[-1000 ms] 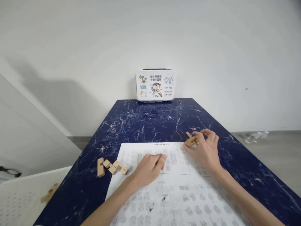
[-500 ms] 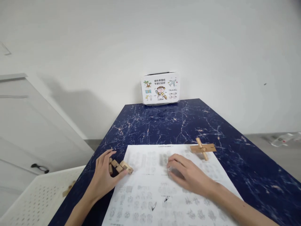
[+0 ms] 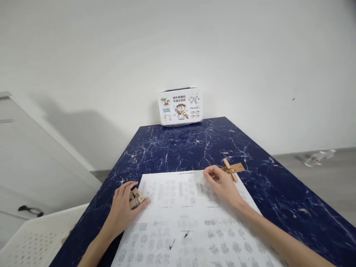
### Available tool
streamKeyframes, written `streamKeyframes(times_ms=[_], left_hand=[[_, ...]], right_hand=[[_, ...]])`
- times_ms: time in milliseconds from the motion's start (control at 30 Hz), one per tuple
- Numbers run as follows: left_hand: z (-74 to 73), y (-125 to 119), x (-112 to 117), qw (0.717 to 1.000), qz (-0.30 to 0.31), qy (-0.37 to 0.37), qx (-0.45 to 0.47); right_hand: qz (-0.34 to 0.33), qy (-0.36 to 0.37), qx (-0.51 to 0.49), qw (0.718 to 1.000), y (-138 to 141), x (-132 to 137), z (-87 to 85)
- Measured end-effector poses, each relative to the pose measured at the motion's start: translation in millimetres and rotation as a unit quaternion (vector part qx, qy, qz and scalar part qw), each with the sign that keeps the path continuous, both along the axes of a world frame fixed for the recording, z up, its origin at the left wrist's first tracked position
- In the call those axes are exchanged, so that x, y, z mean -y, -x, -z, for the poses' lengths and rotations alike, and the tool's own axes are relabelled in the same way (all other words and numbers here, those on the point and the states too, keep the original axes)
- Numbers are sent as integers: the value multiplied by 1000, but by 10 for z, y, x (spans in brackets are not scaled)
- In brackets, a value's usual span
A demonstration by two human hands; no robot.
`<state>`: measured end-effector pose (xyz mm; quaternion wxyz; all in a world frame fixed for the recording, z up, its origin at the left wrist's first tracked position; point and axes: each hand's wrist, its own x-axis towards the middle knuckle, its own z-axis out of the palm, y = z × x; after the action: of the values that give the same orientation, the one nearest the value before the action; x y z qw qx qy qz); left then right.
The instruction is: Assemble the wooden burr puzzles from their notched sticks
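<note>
- Notched wooden puzzle blocks (image 3: 137,197) lie in a cluster at the left edge of the printed sheet (image 3: 178,212), on the blue marbled table (image 3: 178,152).
- Left hand (image 3: 125,203) curves around them, thumb and fingers apart with the blocks between; whether it grips them, I cannot tell.
- Right hand (image 3: 222,184) is loosely curled above the sheet, well apart from the left; whether its fingertips meet is unclear.
- Crossed wooden pieces (image 3: 237,168) sit just beyond it, partly hidden.

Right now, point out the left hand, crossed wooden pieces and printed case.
Left hand (image 3: 121,203), head view: back of the hand.
Crossed wooden pieces (image 3: 231,170), head view: near the crossing.
Printed case (image 3: 180,107), head view: front face.
</note>
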<state>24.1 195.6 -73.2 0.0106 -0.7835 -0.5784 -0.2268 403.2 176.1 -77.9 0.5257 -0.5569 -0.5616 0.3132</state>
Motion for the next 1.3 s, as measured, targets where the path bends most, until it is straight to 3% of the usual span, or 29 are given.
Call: streamKeyframes(times_ms=[233, 400, 500, 700, 833, 933, 1033, 1167, 1300], left_hand=[[-93, 45, -102, 998, 7, -32, -55], [-225, -7, -104, 999, 24, -42, -20], [-303, -334, -4, 998, 63, -5, 29], [-337, -1376, 123, 961, 232, 123, 84], [-238, -1692, 110, 946, 277, 148, 76], [-161, -1621, 66, 947, 257, 167, 92], [-144, -1416, -47, 935, 285, 192, 91], [-192, -1159, -231, 925, 308, 212, 75], [-244, -1068, -289, 920, 324, 207, 75]], right_hand=[[-41, 6, 0, 999, 17, 41, -8], [-58, 5, 16, 998, 52, 59, -13], [-73, 7, 36, 997, 80, 69, -24], [-133, 4, 65, 989, 133, 108, -48], [-128, 2, 72, 989, 115, 99, -55], [-119, 6, 74, 990, 94, 73, -66], [-128, 4, 89, 988, 83, 61, -95], [-193, -37, 153, 968, 83, 99, -119], [-240, -65, 230, 941, 113, 141, -75]])
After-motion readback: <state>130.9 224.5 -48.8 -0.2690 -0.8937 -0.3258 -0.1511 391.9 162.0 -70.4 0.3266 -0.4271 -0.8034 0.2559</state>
